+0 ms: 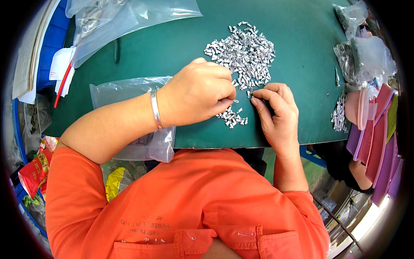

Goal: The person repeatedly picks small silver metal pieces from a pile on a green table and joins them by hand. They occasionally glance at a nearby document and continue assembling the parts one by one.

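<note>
A large heap of small silver metal pieces [246, 49] lies on the green tabletop in front of me. Closer to my body is a smaller cluster of the same pieces [233, 117]. My left hand [198, 93], a metal bangle [155, 109] on its wrist, is closed in a pinch between the two groups. A tiny looped metal piece [235, 101] shows at its fingertips. Facing it from the other side, my right hand [278, 112] pinches with thumb and forefinger on a small metal piece [250, 93]. The left hand's curled fingers are partly hidden.
A clear plastic bag [125, 88] lies under my left forearm, overhanging the table's near edge. Another large clear bag [142, 17] covers the far left, near a red pen-like stick [63, 84]. Bagged goods [366, 60] and a small pile of white-silver parts [339, 114] sit at the right.
</note>
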Available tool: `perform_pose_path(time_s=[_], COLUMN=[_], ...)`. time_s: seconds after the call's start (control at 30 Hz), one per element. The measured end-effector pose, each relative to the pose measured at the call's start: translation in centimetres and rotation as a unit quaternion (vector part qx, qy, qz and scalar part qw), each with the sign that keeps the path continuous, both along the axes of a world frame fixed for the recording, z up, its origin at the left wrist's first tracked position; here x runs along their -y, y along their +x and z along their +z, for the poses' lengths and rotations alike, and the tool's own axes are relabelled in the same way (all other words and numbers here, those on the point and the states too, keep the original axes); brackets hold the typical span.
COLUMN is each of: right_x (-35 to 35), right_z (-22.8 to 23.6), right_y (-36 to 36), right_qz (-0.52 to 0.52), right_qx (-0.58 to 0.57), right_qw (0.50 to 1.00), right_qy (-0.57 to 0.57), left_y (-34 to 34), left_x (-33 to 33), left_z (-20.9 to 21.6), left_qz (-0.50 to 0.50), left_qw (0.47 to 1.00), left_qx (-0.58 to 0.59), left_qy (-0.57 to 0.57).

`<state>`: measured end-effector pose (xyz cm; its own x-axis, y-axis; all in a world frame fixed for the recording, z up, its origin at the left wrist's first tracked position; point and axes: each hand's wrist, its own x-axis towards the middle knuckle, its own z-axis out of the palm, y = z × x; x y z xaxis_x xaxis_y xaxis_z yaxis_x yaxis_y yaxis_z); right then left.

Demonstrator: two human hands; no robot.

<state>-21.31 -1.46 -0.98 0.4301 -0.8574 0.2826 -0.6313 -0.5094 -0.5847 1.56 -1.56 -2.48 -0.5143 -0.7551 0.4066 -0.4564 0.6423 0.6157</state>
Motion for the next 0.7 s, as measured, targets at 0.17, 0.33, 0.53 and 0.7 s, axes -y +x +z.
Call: perform_pose_path(time_s=[0.17, 0.33, 0.53, 0.7], right_x=[0.10, -0.41, -0.42, -0.48], right_z=[-0.24, 0.00, -0.15, -0.09], right_y=[-0.34, -0.16, 0.19, 0.08], right_qz=[0.007, 0.001, 0.023, 0.033], right_qx=[0.015, 0.081, 0.090, 0.095], right_qw=[1.000, 0.996, 0.996, 0.995], right_qy=[-0.010, 0.023, 0.008, 0.018], left_y=[-0.17, -0.14, -0.14, -0.13], left_x=[-0.16, -0.07, -0.10, -0.11], left_z=[-0.23, -0.27, -0.21, -0.18], left_qz=[0.016, 0.012, 0.014, 0.011], left_qw=[1.000, 1.000, 1.000, 1.000], left_qx=[0.011, 0.010, 0.008, 0.007], left_qy=[-0.022, -0.018, -0.013, -0.013])
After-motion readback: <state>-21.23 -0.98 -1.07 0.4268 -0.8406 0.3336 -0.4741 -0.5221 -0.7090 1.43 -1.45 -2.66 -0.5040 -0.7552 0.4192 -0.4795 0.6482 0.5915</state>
